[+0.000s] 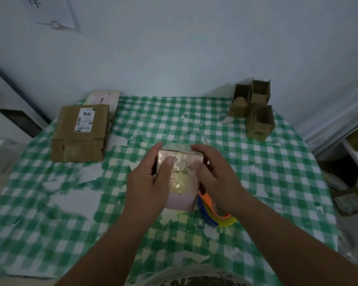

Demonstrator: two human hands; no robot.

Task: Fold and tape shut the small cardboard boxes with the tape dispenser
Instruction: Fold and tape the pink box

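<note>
While the green checked tablecloth (256, 182) spreads across the table, a flattened brown carton (79, 133) lies far left and three small open boxes (254, 112) cluster far right. At centre stands the small box (182, 178) — left hand (149, 182) and right hand (213, 178) clasp its sides, fingers curled round it, thumbs pressing its taped top. Just beside its right edge, under the right wrist, sits the tape dispenser (213, 213).

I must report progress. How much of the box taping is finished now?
Both hands, left and right, hold one small box, tape already across its top. The tape dispenser lies beside it. Three open boxes at the far right remain untaped.
</note>
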